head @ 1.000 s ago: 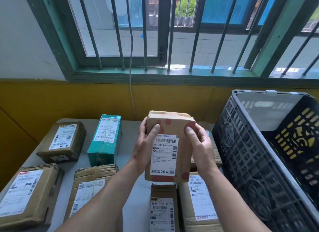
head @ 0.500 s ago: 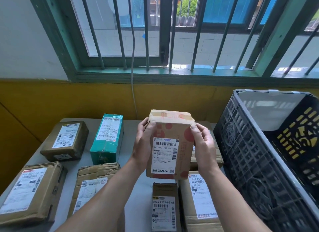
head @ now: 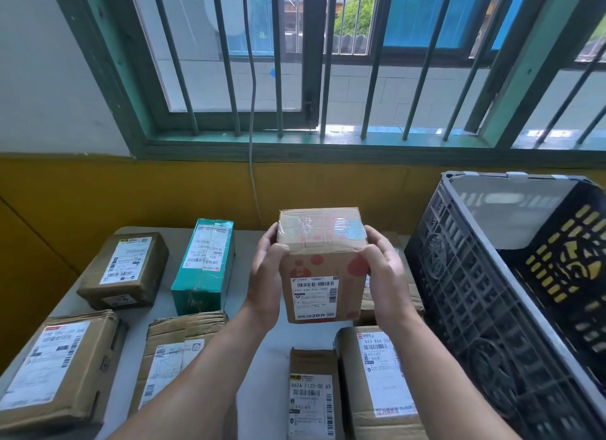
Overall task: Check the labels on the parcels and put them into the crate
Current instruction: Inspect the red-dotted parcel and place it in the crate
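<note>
Barred window (head: 328, 62) in a green frame across the far wall, with a yellow band of wall beneath. Grey surface (head: 265, 390) below that, carrying parcels from far left to near right. Dark latticed plastic crate (head: 465, 292) at the right, open top up, left wall just beside the rightmost parcels.

Near left, a large brown parcel (head: 59, 367) lying flat, white label up. Just right of it, a crumpled brown parcel (head: 177, 351), partly covered by the left forearm. Far left, an olive-brown parcel (head: 124, 269) lying flat. Right of that, a teal parcel (head: 205, 269) wrapped in clear tape, label up. Near right, a flat brown parcel (head: 377, 384) with a long white label, touching a narrow brown parcel (head: 311, 393) on its left.

Held up above the middle of the surface, clear of everything on it: a brown carton (head: 323, 266) with red dots, taped top tilted toward the camera, label side facing near. Gripped by both hands: left hand (head: 265, 275) curled round the upper left edge, right hand (head: 383, 275) round the upper right edge, thumbs on the near face.

On the carton's white label (head: 313, 298), barcodes and a large "20" at the bottom.
</note>
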The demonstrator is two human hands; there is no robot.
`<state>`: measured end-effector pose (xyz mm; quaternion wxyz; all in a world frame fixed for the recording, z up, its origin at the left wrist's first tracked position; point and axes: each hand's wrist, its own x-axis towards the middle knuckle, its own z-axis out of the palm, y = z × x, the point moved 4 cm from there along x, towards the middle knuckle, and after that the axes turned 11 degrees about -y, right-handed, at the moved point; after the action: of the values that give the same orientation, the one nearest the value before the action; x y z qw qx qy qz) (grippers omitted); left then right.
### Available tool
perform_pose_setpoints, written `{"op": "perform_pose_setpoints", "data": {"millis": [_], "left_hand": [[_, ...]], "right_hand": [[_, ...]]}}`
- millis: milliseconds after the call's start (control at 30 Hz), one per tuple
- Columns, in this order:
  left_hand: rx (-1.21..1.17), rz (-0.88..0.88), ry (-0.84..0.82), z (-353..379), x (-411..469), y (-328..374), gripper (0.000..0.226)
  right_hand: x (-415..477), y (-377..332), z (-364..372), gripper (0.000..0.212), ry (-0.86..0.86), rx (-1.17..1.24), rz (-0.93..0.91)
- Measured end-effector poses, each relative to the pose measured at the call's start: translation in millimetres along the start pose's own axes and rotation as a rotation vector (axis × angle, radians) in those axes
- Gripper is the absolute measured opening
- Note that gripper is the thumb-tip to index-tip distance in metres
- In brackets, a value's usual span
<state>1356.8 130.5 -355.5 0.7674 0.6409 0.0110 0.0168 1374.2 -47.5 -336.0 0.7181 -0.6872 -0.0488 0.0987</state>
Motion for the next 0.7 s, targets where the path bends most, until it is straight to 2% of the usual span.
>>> {"op": "perform_pose_setpoints", "data": {"millis": [100, 200, 333, 433, 533, 700], "left_hand": [[-0.048, -0.025, 0.055, -1, -2, -1, 0.051], [-0.053, -0.065, 0.099, -3, -2, -2, 0.028], [-0.036, -0.069, 0.094, -3, -1, -4, 0.035], [-0.037, -0.060, 0.060, -2, -2, -6, 0.054], [-0.027, -0.059, 0.029, 1, -4, -5, 0.061], [-0.021, -0.034, 0.025, -1, -7, -4, 0.050]], "right_hand": [[6, 7, -1, 0.045, 0.040, 0.028, 0.026], [8, 13, 0, 0.041, 0.083, 0.001, 0.046], [6, 16, 1, 0.022, 0.100, 0.000, 0.035], [6, 15, 2, 0.024, 0.103, 0.020, 0.032], [6, 15, 2, 0.031, 0.099, 0.048, 0.036], [3, 11, 2, 0.056, 0.054, 0.021, 0.025]]}}
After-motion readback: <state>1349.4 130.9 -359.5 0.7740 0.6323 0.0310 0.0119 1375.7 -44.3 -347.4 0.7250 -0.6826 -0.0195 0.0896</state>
